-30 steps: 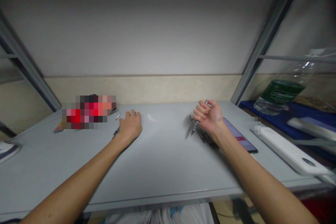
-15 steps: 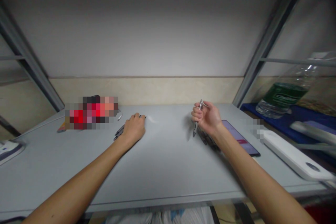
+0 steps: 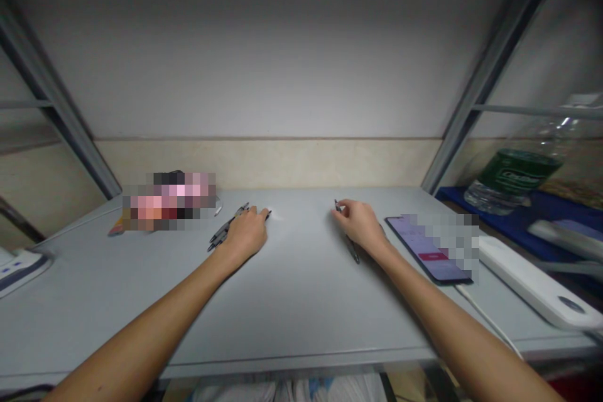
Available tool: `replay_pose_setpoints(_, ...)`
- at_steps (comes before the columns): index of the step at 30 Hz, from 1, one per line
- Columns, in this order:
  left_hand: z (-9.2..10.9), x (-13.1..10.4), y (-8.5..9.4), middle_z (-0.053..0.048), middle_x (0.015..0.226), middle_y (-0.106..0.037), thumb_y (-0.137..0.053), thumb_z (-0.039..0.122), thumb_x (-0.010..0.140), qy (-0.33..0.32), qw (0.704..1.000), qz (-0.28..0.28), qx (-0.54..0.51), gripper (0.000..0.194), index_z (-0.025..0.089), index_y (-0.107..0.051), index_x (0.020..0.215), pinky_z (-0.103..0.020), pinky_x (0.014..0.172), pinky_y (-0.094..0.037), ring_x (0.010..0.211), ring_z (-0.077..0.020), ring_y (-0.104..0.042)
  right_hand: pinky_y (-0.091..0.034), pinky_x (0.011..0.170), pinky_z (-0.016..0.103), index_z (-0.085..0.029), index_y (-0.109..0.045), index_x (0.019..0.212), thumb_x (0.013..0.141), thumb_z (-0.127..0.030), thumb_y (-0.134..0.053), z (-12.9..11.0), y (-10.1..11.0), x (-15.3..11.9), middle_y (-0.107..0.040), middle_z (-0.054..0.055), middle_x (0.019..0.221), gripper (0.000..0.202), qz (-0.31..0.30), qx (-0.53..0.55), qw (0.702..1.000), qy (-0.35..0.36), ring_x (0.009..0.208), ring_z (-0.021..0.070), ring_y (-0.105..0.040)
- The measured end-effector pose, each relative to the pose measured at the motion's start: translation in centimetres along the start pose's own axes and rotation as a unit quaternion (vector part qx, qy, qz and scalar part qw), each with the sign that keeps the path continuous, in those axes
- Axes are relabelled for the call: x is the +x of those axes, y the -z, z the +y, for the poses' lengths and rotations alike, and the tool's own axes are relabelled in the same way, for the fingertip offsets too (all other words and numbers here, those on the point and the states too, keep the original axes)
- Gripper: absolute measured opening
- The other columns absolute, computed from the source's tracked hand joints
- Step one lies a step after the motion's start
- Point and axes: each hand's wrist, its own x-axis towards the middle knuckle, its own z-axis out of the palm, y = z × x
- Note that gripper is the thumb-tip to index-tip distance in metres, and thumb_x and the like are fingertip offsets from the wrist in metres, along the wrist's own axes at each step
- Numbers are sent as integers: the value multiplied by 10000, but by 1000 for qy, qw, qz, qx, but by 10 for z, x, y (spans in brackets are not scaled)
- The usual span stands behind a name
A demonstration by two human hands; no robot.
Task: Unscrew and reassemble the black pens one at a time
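Several dark pens [image 3: 221,237] lie slantwise on the grey desk [image 3: 292,301], at the left of the middle. My left hand [image 3: 247,232] rests palm down over their right side, fingers bent, with the dark tip of a pen showing past its fingertips. Its fingers seem closed on that pen, though the hand covers most of it. Across the desk my right hand [image 3: 358,223] is low at the desk surface, thumb and fingers pinching a grey pen [image 3: 352,250]. One pen end shows beyond the fingertips and the other below the palm.
Right of my right hand lies a lit phone [image 3: 431,254] with a white cable [image 3: 487,317]. Beyond it are a long white device [image 3: 527,282] and a large green-labelled bottle [image 3: 509,176] on a blue surface. A blurred-out heap [image 3: 169,201] sits back left; a white object [image 3: 21,270] stands far left.
My right hand has turned palm down and lowered its pen from a raised, upright hold to the desk. The left hand has stayed over the pens. The view has shifted slightly.
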Motion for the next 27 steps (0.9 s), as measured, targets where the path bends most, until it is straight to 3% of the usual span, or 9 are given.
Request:
replay_pose_setpoints(5, 1, -2, 0, -139, 1046, -574, -337, 202, 854, -7, 1000, 8, 4, 414, 239, -497, 1234, -395, 746, -467, 965, -283, -562, -398, 721, 327, -148, -634, 1096, 786, -347, -584, 6, -1, -2, -671, 139, 866, 371, -12, -126, 992, -14, 899, 277, -573)
replay_pose_setpoints(9, 3, -4, 2, -143, 1044, -574, -329, 213, 855, -4, 1000, 7, 7, 381, 208, -506, 1193, -403, 725, -475, 954, -290, -560, -393, 743, 364, -133, -585, 1176, 770, -346, -601, 6, -1, -3, -643, 164, 1003, 459, -1, -155, 988, -4, 974, 323, -509)
replay_pose_setpoints(15, 9, -6, 7, -169, 1057, -577, -334, 236, 865, 8, 999, 5, 30, 309, 119, -554, 1047, -395, 760, -478, 1005, -302, -538, -377, 787, 362, -163, -591, 1154, 809, -345, -545, -1, -4, -4, -623, 129, 985, 393, -5, -87, 995, 43, 936, 276, -490)
replay_pose_setpoints(20, 11, -6, 4, -173, 1034, -588, -332, 160, 865, -11, 1000, 9, 22, 282, 107, -558, 1024, -381, 788, -464, 1012, -285, -540, -376, 805, 346, -177, -613, 1093, 802, -295, -565, -3, -9, -4, -614, 87, 887, 317, 5, -16, 995, 97, 886, 242, -490)
replay_pose_setpoints(24, 16, -5, 3, -137, 949, -597, -341, 199, 894, -77, 996, 38, -3, 242, 140, -538, 1023, -368, 769, -455, 926, -262, -568, -374, 822, 332, -174, -626, 1055, 805, -278, -581, -9, -9, -6, -615, 77, 874, 274, 4, 45, 986, 162, 882, 221, -503)
replay_pose_setpoints(27, 23, -8, 4, -83, 927, -577, -331, 252, 923, -148, 986, 53, -60, 221, 192, -521, 1020, -319, 751, -450, 859, -211, -579, -387, 762, 290, -186, -617, 1087, 818, -333, -584, -18, -7, -11, -629, 68, 892, 308, -36, 105, 971, 214, 865, 199, -526)
